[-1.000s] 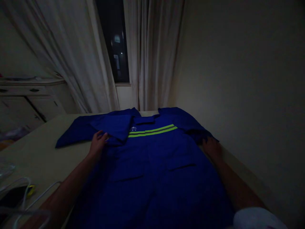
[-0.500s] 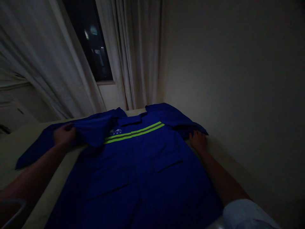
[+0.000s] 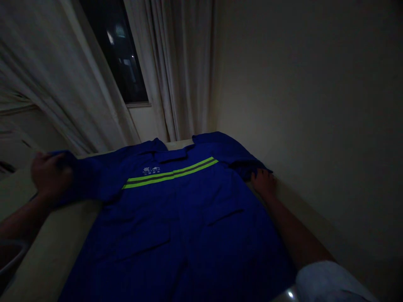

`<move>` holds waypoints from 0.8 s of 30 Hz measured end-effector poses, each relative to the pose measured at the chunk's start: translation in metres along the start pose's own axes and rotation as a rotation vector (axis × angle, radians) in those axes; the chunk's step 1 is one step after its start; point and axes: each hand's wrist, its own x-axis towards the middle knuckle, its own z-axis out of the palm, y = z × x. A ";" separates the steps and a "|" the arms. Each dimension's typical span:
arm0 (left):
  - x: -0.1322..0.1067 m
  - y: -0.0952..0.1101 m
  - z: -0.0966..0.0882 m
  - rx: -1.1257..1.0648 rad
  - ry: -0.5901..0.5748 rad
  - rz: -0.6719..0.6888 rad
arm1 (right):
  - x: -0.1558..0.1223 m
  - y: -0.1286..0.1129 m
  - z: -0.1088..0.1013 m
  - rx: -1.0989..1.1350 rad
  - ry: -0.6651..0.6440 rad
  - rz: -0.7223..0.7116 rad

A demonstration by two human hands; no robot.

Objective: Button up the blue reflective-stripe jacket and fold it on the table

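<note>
A blue work jacket [image 3: 201, 243] lies spread front up, with a yellow-green and grey stripe across its chest and a white printed logo beside the stripe. At the far left my left hand [image 3: 50, 172], blurred by motion, is closed on the jacket's left-hand sleeve [image 3: 85, 176] and lifts it from the surface. My right hand [image 3: 264, 182] is at the end of the right-hand sleeve [image 3: 239, 155], its fingers bent over the cloth edge. The jacket's lower end runs out of view.
The jacket rests on a pale flat surface [image 3: 69, 230]. A plain wall [image 3: 299, 92] rises close on the right. Behind are light curtains [image 3: 182, 75] and a dark window [image 3: 121, 63]. A small bright spot of light shows at the bottom right.
My left hand has moved left, drawing the sleeve outward, so the logo and more of the stripe now show. My right hand has stayed at the other sleeve.
</note>
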 end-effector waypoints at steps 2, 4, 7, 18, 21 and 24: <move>0.004 0.011 0.009 0.112 -0.036 0.229 | 0.000 0.000 0.000 -0.001 0.009 0.001; -0.004 0.028 0.024 0.122 -0.322 0.407 | 0.001 0.002 0.002 0.001 0.020 0.001; -0.034 0.047 0.046 0.113 -0.642 0.323 | 0.004 0.005 0.008 0.002 0.025 0.004; -0.054 0.033 0.073 -0.011 -0.396 0.110 | 0.003 0.003 0.003 -0.009 0.014 -0.008; -0.055 0.053 0.084 -0.034 -0.519 0.114 | 0.001 0.000 -0.001 -0.007 0.011 -0.003; -0.037 0.062 0.077 -0.173 -0.411 -0.187 | 0.001 0.000 -0.001 -0.018 0.016 0.002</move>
